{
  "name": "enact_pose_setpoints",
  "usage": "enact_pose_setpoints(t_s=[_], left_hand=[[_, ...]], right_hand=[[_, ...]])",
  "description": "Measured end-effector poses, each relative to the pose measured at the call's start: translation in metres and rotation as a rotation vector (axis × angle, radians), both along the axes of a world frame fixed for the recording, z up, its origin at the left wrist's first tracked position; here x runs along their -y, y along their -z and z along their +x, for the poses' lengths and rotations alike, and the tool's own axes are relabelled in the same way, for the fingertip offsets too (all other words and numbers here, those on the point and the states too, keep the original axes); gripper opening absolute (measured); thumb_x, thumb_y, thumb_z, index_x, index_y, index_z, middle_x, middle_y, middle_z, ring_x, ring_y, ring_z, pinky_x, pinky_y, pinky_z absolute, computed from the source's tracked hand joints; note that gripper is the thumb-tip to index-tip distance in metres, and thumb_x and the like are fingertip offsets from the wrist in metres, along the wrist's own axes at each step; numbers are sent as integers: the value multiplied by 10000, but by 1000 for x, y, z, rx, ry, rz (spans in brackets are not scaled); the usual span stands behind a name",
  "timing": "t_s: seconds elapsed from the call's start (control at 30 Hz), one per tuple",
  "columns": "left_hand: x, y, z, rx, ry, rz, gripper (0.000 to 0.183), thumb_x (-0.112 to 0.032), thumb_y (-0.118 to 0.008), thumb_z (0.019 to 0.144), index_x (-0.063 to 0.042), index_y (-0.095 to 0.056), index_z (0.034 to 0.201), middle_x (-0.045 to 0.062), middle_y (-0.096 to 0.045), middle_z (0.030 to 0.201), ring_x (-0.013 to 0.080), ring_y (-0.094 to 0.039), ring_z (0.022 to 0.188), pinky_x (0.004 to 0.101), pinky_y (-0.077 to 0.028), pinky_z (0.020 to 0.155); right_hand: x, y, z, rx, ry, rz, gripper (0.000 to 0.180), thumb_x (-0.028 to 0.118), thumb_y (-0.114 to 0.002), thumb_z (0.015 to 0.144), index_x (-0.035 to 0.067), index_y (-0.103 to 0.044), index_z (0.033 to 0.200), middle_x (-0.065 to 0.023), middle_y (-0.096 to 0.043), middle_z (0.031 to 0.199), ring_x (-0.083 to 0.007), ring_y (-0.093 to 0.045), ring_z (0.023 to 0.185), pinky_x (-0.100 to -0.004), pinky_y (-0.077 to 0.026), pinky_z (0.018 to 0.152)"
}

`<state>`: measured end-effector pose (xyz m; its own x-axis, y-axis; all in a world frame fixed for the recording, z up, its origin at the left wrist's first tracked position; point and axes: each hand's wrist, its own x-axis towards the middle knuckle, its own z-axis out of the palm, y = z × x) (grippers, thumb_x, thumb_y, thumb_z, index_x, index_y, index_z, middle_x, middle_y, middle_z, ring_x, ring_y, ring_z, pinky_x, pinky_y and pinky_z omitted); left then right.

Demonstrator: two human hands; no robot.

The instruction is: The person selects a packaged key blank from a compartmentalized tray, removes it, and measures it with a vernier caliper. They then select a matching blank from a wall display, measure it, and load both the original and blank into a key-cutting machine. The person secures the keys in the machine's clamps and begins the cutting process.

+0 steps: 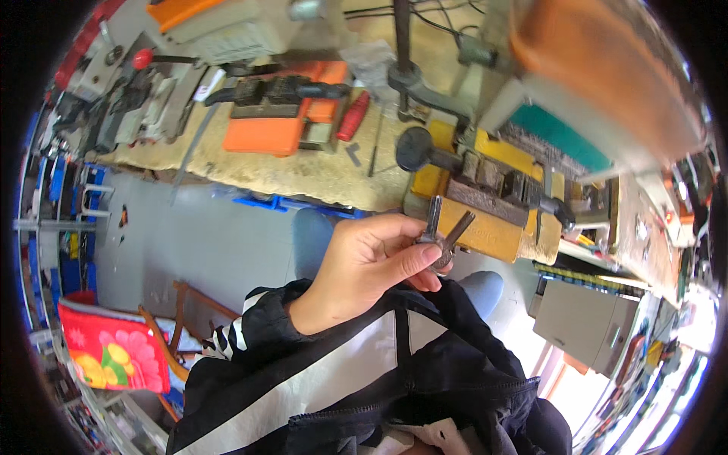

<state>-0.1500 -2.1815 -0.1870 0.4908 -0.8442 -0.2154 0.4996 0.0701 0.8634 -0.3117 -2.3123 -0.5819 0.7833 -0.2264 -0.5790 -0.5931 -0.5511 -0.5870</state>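
My left hand (364, 267) reaches in from the left and pinches two metal keys (442, 256) by their heads between thumb and fingers. Their blades point up and spread apart in a V. Just beyond them is a key-cutting machine with a yellow base (483, 230), a dark metal clamp (489, 185) and a round black knob (414, 149). My right hand is not in view; a black sleeve (483, 341) lies on that side. Blue-clad knees show below the workbench's edge.
On the worn workbench (256, 173) stand an orange key machine (261, 136), a red-handled tool (354, 115) and a lever with a red knob (143, 58). A large orange-and-grey machine (603, 74) rises at right. A wooden chair (165, 341) with a red floral cloth (114, 350) is at left.
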Motion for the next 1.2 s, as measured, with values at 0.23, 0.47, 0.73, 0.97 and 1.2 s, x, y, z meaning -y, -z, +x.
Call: enact_pose_setpoints(t_s=[0.23,0.47,0.73,0.97,1.2], left_hand=[[10,23,-21,77,79,-1,271,-122,-590,840,72,-548,1023,175,-634,844,178,-634,653,275,-538,609],[23,32,-40,168,278,-32,218,-43,-592,824,81,-556,999,142,-626,817,178,-633,664,253,-534,604],[28,39,-47,907,72,-189,226,9,-618,761,6,-587,984,91,-572,816,208,-587,667,263,-452,550],[42,46,-33,950,59,-411,136,33,-574,776,8,-609,905,103,-589,811,169,-544,656,263,-431,591],[60,39,-29,653,-27,-212,182,2,-562,809,5,-594,987,87,-581,806,127,-549,686,218,-426,600]], right_hand=[[34,-301,-45,667,379,569,356,269,-502,884,-50,-577,1024,-121,-606,834,-150,-569,733,-251,-457,670],[9,-368,-7,951,470,470,254,70,-596,808,-51,-580,1032,-34,-519,797,-87,-499,699,-202,-394,630],[11,-379,-12,1045,594,319,145,84,-601,819,-53,-609,866,-83,-599,801,-84,-527,617,-192,-406,543],[33,-372,5,990,580,346,271,186,-504,890,-53,-606,813,-109,-605,795,-116,-534,604,-214,-411,541],[49,-366,5,1262,776,735,296,231,-301,956,12,-433,806,-126,-506,571,-174,-497,423,-253,-447,415]])
